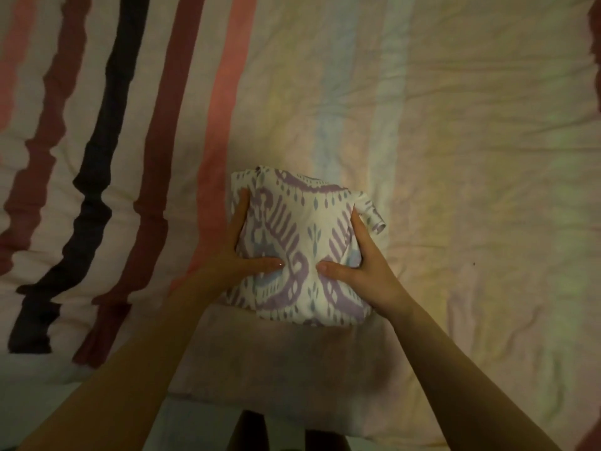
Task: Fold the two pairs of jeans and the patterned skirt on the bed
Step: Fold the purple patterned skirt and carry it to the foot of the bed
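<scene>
While the skirt (299, 249) sat as a compact folded bundle on the bed (455, 157), both hands clasped it from the sides. The left hand (240, 252) had its fingers (242, 209) stretched along the bundle's left edge and its thumb laid across the top; the right hand (361, 265) mirrored it, its fingers running up the right edge and its thumb pressing in toward the other. Between the two thumbs the cloth puckered slightly. A loose tab of fabric stuck out just beyond the right fingers, at the far corner. No jeans were in view, so their state could not be told. The step in hand looked like the close of the skirt's fold: squaring or lifting the bundle. The next move would probably call for keeping even pressure on both sides so the layers did not spring open, and tucking that stray tab.
</scene>
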The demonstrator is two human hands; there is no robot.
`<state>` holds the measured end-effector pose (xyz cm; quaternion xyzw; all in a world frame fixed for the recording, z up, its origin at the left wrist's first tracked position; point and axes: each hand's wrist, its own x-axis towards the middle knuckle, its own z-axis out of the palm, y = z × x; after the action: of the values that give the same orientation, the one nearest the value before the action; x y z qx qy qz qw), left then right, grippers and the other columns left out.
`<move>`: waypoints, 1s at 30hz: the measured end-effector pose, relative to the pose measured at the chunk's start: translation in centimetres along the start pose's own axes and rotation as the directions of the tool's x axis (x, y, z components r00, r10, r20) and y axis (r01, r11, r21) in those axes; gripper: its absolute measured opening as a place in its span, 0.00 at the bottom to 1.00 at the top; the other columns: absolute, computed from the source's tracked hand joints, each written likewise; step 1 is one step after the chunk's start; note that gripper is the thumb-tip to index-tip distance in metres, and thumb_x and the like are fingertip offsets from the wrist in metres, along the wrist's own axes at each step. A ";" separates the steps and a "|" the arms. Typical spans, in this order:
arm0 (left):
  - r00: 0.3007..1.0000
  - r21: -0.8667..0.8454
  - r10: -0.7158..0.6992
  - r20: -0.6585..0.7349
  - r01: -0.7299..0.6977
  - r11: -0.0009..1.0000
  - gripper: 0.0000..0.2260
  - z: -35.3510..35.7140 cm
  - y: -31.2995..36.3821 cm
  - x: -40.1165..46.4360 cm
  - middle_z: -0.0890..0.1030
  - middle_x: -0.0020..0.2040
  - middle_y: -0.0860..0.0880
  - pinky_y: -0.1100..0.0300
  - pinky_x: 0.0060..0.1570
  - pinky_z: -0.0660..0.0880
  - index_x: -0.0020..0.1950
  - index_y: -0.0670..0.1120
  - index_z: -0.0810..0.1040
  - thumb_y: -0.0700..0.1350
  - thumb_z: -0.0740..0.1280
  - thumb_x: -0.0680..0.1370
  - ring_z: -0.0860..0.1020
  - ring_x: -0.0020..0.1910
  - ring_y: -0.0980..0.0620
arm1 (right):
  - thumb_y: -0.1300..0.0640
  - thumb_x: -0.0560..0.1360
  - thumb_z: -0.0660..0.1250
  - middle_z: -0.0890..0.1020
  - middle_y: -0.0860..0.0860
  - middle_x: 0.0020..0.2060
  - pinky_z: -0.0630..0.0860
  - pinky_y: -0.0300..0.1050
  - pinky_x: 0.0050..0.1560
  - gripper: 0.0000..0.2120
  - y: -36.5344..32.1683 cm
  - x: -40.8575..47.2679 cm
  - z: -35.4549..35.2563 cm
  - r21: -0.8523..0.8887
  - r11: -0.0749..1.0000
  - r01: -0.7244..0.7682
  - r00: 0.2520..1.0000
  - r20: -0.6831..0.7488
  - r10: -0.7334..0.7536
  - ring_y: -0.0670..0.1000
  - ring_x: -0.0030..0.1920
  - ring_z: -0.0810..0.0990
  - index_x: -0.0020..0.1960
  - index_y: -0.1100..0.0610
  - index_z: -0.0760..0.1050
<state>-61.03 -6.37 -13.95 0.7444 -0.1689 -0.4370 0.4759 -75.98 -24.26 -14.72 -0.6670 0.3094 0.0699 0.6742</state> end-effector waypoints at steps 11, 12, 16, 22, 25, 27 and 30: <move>0.992 -0.006 0.118 0.034 -0.117 0.993 0.43 2.3 9.2 -6.5 0.60 0.61 0.71 0.84 0.44 0.66 0.66 0.67 0.53 0.38 0.76 0.67 0.63 0.51 0.85 | 0.50 0.67 0.73 0.56 0.21 0.63 0.70 0.31 0.61 0.41 -7.7 -9.7 -3.5 -0.008 0.999 0.050 0.989 -0.142 -0.051 0.23 0.60 0.62 0.68 0.31 0.49; 0.988 0.005 0.148 0.049 -0.148 0.989 0.43 2.5 10.6 -7.1 0.61 0.62 0.70 0.83 0.45 0.66 0.67 0.66 0.53 0.38 0.76 0.67 0.63 0.52 0.85 | 0.50 0.67 0.72 0.55 0.20 0.63 0.71 0.28 0.58 0.41 -9.1 -11.1 -4.0 0.006 0.998 0.070 0.985 -0.157 -0.068 0.22 0.60 0.62 0.67 0.29 0.49; 0.963 0.006 0.236 0.133 -0.238 0.971 0.46 3.4 17.0 -10.6 0.63 0.65 0.75 0.79 0.55 0.67 0.70 0.68 0.53 0.47 0.79 0.64 0.63 0.61 0.80 | 0.46 0.66 0.73 0.52 0.16 0.62 0.70 0.31 0.57 0.43 -14.9 -17.6 -5.7 0.025 0.991 0.132 0.963 -0.241 -0.122 0.23 0.62 0.59 0.65 0.24 0.46; 0.861 0.004 0.438 0.258 -0.454 0.891 0.47 4.1 28.7 -16.9 0.57 0.67 0.78 0.73 0.63 0.63 0.71 0.69 0.53 0.57 0.79 0.62 0.57 0.68 0.74 | 0.39 0.63 0.74 0.51 0.13 0.59 0.65 0.38 0.61 0.45 -23.5 -28.2 -7.3 -0.029 0.965 0.259 0.886 -0.391 -0.250 0.21 0.59 0.56 0.67 0.24 0.47; 0.795 0.010 0.518 0.317 -0.548 0.836 0.47 6.4 33.8 -19.2 0.58 0.65 0.81 0.80 0.55 0.65 0.70 0.72 0.53 0.59 0.79 0.60 0.59 0.64 0.78 | 0.40 0.63 0.76 0.52 0.18 0.61 0.66 0.39 0.64 0.47 -25.5 -33.7 -9.0 -0.029 0.944 0.328 0.814 -0.499 -0.298 0.29 0.63 0.59 0.69 0.26 0.47; 0.732 0.016 0.569 0.374 -0.619 0.785 0.46 8.9 36.8 -20.8 0.57 0.66 0.80 0.80 0.55 0.64 0.69 0.74 0.54 0.60 0.78 0.60 0.58 0.65 0.78 | 0.42 0.63 0.76 0.53 0.21 0.63 0.67 0.31 0.60 0.47 -26.3 -37.6 -10.2 -0.034 0.929 0.369 0.752 -0.577 -0.319 0.29 0.65 0.59 0.70 0.28 0.48; 0.640 0.021 0.616 0.459 -0.701 0.713 0.45 13.7 40.6 -22.7 0.58 0.66 0.79 0.82 0.56 0.62 0.67 0.75 0.56 0.63 0.77 0.58 0.58 0.66 0.77 | 0.51 0.65 0.77 0.56 0.22 0.62 0.66 0.19 0.49 0.45 -26.4 -43.6 -12.5 -0.054 0.902 0.428 0.632 -0.696 -0.341 0.17 0.56 0.61 0.69 0.32 0.51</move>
<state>-78.22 -18.76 29.64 0.5616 -0.5697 -0.3622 0.4784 -101.49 -24.77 31.18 -0.6541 0.3917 -0.3471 0.5461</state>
